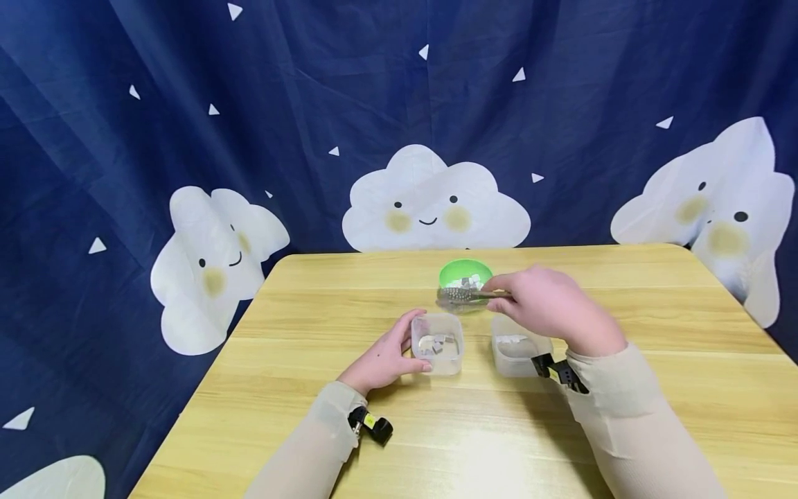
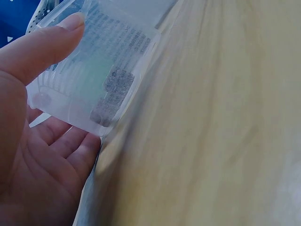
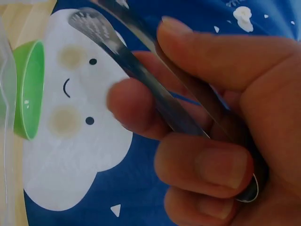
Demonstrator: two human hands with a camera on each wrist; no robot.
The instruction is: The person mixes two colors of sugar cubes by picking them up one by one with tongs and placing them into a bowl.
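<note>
With thumb and fingers around its side, my left hand (image 1: 388,357) holds a clear square plastic container (image 1: 454,364) on the table. Several small grey pieces (image 2: 113,94) lie at its bottom. My right hand (image 1: 545,305) grips metal tongs (image 1: 476,294), their perforated head above the near edge of a green bowl (image 1: 458,269). The right wrist view shows the two arms of the tongs (image 3: 155,84) apart; one tip runs out of frame. White and grey pieces (image 1: 472,281) lie in the bowl. Below my right hand stands a second clear container (image 1: 512,367) with white pieces, partly covered by the wrist.
All of it stands on a light wooden table (image 1: 312,305). Behind the table's far edge hangs a dark blue curtain (image 1: 299,111) with cloud prints. A small black camera (image 1: 377,426) is strapped to the left wrist, another black device (image 1: 561,373) to the right.
</note>
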